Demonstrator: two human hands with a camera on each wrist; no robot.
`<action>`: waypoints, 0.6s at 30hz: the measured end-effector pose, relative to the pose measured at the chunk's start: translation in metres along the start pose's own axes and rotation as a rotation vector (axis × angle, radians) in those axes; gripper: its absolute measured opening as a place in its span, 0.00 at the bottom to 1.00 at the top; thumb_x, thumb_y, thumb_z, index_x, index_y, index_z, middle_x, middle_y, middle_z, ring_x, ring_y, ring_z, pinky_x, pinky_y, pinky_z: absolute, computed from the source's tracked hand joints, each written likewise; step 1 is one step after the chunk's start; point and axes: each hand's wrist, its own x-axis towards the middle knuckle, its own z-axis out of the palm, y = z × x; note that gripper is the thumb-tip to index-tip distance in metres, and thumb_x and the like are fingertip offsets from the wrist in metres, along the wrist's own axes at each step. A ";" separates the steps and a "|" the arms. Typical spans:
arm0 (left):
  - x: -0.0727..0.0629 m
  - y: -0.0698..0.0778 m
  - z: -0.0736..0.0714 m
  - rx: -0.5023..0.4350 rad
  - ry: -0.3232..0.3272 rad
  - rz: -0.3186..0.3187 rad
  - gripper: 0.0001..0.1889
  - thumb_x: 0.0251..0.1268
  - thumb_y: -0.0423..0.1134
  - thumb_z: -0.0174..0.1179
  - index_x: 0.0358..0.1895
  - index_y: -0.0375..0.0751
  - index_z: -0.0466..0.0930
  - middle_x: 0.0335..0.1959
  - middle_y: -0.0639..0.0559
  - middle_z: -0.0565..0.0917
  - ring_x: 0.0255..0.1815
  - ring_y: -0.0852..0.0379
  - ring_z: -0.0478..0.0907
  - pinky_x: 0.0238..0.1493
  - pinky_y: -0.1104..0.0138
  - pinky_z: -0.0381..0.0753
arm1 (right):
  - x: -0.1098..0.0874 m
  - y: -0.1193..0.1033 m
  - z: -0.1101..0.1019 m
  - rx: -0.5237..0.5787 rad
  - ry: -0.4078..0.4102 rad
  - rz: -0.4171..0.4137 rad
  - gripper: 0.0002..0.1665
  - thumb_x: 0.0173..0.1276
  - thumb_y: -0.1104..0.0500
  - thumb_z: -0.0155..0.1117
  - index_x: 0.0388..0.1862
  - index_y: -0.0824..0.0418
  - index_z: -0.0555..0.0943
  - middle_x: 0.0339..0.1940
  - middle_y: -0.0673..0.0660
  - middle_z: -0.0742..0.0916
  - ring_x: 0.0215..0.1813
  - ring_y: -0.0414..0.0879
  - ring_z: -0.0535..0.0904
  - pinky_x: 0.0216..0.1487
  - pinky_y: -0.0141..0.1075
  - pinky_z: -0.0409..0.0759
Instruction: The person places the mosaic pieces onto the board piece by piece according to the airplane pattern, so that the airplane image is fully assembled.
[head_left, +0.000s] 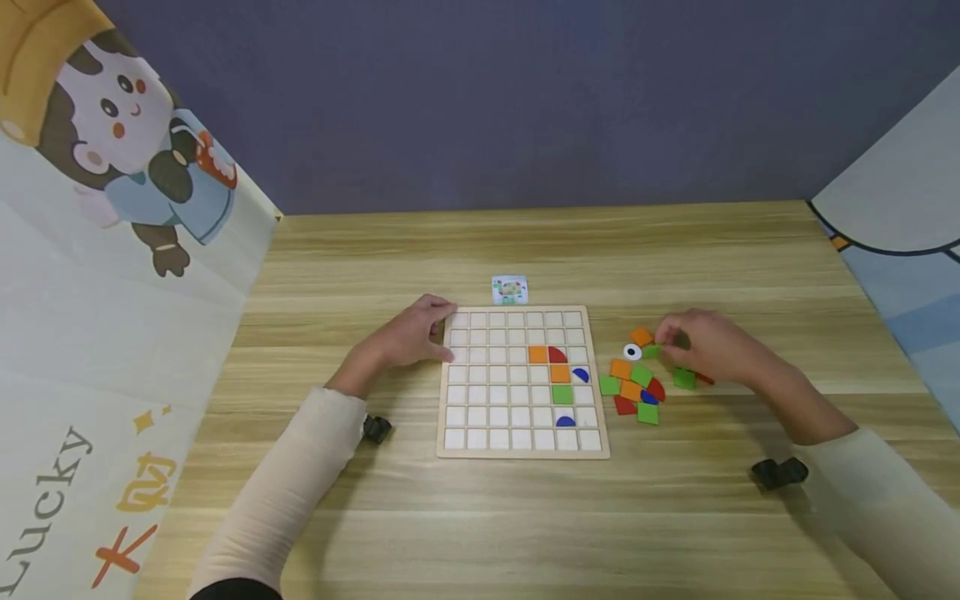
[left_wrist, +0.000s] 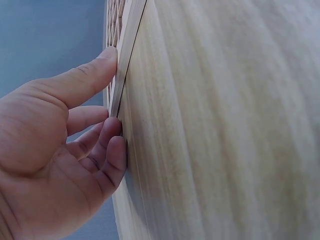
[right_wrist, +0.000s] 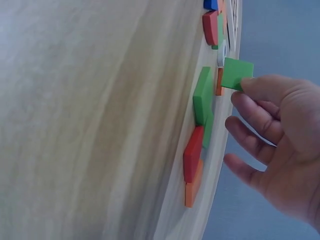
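Note:
Between thumb and index finger, my right hand (head_left: 708, 346) pinches a green square tile (right_wrist: 235, 74), raised off the table to the right of the board. Beneath and around it lie loose orange, green, red and blue tiles, among them an orange tile (head_left: 621, 368), a red rounded tile (head_left: 656, 388) and a white eye tile (head_left: 632, 352). My left hand (head_left: 411, 335) rests against the left edge of the wooden grid board (head_left: 522, 455), thumb and fingers spread along it. On the board sit orange squares, a red quarter-round (head_left: 557, 355), a green square (head_left: 562, 395) and blue half-rounds.
A small printed card (head_left: 510, 289) lies just behind the board. The wooden table (head_left: 360, 525) meets a dark panel (head_left: 525, 108) at the back. Cartoon-printed sheets flank it on the left and right.

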 end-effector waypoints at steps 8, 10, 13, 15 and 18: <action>0.001 -0.001 0.000 -0.001 -0.010 -0.016 0.47 0.64 0.44 0.71 0.81 0.40 0.53 0.79 0.42 0.57 0.63 0.47 0.73 0.65 0.53 0.75 | -0.001 -0.004 -0.002 0.059 0.065 -0.026 0.08 0.68 0.61 0.69 0.45 0.57 0.84 0.38 0.50 0.88 0.43 0.45 0.82 0.48 0.47 0.84; 0.001 -0.001 0.000 -0.007 -0.011 -0.019 0.47 0.65 0.44 0.71 0.82 0.40 0.53 0.80 0.43 0.56 0.64 0.46 0.72 0.65 0.53 0.75 | 0.000 -0.005 -0.003 0.063 0.073 -0.031 0.08 0.68 0.61 0.69 0.46 0.57 0.84 0.39 0.50 0.88 0.43 0.46 0.83 0.48 0.48 0.84; 0.002 -0.002 0.000 -0.018 -0.011 -0.026 0.47 0.65 0.44 0.71 0.82 0.41 0.53 0.80 0.43 0.56 0.65 0.47 0.72 0.65 0.53 0.75 | 0.000 -0.007 -0.003 0.071 0.084 -0.038 0.08 0.69 0.61 0.68 0.46 0.57 0.85 0.40 0.51 0.89 0.44 0.47 0.83 0.49 0.49 0.84; 0.002 -0.002 0.000 -0.024 -0.010 -0.027 0.47 0.65 0.44 0.71 0.82 0.41 0.53 0.80 0.44 0.56 0.65 0.46 0.72 0.65 0.54 0.75 | 0.001 -0.009 -0.003 0.081 0.088 -0.041 0.08 0.69 0.60 0.68 0.47 0.56 0.85 0.40 0.51 0.89 0.44 0.47 0.84 0.49 0.49 0.84; 0.002 -0.002 0.000 -0.025 -0.008 -0.023 0.47 0.64 0.44 0.71 0.82 0.41 0.53 0.80 0.44 0.56 0.64 0.47 0.72 0.65 0.54 0.76 | 0.004 -0.011 -0.003 0.098 0.087 -0.046 0.08 0.70 0.60 0.67 0.47 0.56 0.85 0.41 0.51 0.89 0.45 0.47 0.84 0.48 0.49 0.84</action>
